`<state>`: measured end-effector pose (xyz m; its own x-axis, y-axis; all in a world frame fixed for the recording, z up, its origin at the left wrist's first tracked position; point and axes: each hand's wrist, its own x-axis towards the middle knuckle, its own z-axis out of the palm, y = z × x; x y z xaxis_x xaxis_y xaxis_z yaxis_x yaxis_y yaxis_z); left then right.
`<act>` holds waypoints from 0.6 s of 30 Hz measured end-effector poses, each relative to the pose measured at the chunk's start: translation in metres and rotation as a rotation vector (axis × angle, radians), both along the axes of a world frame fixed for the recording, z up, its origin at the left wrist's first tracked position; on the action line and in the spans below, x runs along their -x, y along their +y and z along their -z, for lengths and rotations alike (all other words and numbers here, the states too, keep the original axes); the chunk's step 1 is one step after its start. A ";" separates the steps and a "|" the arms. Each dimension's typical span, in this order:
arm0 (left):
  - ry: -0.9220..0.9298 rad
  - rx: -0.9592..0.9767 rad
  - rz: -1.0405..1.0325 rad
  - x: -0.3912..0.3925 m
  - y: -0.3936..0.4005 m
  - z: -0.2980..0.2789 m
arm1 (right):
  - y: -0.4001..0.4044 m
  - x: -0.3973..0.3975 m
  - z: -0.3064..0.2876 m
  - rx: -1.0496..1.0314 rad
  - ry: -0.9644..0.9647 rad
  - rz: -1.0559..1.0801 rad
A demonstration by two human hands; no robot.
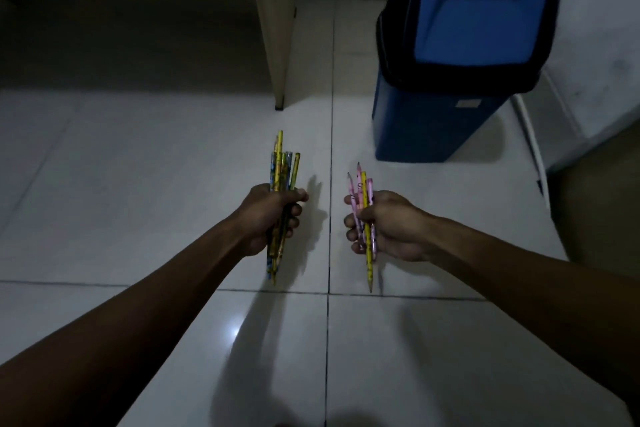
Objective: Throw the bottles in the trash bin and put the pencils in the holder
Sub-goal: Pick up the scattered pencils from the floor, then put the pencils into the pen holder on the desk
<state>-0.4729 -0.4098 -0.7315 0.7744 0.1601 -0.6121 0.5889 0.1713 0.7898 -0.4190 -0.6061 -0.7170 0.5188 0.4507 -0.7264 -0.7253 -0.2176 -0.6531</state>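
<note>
Your left hand (273, 218) was closed in a fist around a bundle of yellow and blue pencils (282, 173), held upright above the tiled floor (138, 156), well to the left of the blue trash bin (446, 80) and nearer to you than it. To the bin's left, farther back, stood a pale wooden leg (273, 24). Your right hand (384, 225) was wrapped around a smaller bunch of pink and yellow pencils (363, 198), just in front of the bin and a little to its left, with one yellow tip hanging below your fingers. The bin's swing lid looked shut, though motion blur made that uncertain. A white pipe (530, 142) ran along the floor just right of the bin.
</note>
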 end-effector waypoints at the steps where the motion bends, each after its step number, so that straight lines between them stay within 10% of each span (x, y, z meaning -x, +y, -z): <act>1: -0.006 -0.007 0.012 -0.008 -0.002 -0.007 | -0.001 -0.006 -0.009 -0.024 0.014 0.005; 9: 0.042 0.040 -0.025 -0.020 -0.030 -0.123 | 0.000 -0.014 -0.134 -0.164 0.190 0.230; 18: 0.032 0.114 -0.071 -0.011 -0.042 -0.381 | 0.010 0.002 -0.381 -0.217 0.197 0.248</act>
